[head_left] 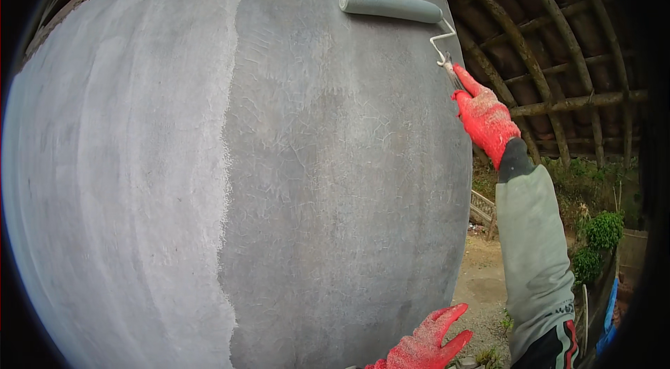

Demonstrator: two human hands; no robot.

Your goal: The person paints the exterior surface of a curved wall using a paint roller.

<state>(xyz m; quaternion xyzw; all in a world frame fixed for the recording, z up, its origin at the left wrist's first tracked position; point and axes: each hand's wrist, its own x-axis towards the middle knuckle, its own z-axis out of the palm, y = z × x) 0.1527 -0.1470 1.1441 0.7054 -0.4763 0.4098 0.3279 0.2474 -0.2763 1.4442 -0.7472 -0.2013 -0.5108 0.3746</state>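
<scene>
Raised at the upper right, my right hand [487, 117] in a red, whitish-dusted glove is closed round the handle of a paint roller [391, 5]. The roller's long pale grey-blue sleeve lies nearly level against the upper part of the wall [314, 194], and its bent wire frame runs down to the grip. My left hand [429, 341], gloved the same way, is low in the picture by the wall's right edge. Its fingers are spread, with nothing seen in them. On the wall, a lighter coated area at left meets darker grey, finely cracked-looking surface along a ragged upright line.
A roof of wooden poles [534, 69] slopes overhead at the right, beyond the wall's edge. Below it lie bare ground [481, 264], a pale railing [481, 207], green bushes [604, 229] and a blue sheet [609, 316].
</scene>
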